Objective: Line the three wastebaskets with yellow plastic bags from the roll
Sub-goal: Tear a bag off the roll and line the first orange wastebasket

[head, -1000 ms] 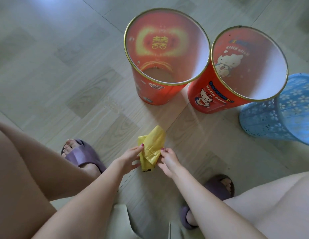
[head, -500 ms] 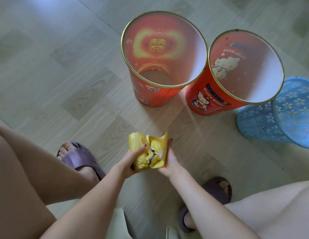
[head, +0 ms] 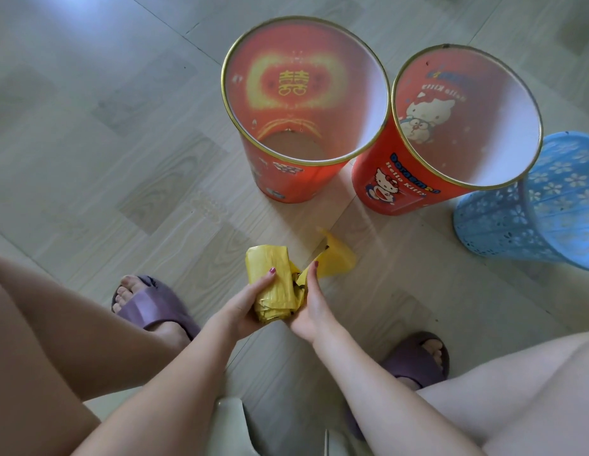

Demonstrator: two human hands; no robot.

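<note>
Three wastebaskets stand in a row on the floor (head: 89, 133): left basket (head: 304, 103), middle basket (head: 464, 126), right basket (head: 549, 205). Nearer, both hands (head: 250, 307) (head: 311, 307) hold a bag roll (head: 270, 284) between two feet.

Soft daylight glares off the floor (head: 72, 44) upper left; edges bend; focus mostly sharp.

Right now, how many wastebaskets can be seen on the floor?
3. A red wastebasket stands at the left, a red Hello Kitty wastebasket in the middle, and a blue lattice wastebasket at the right, partly cut off by the frame edge.
</note>
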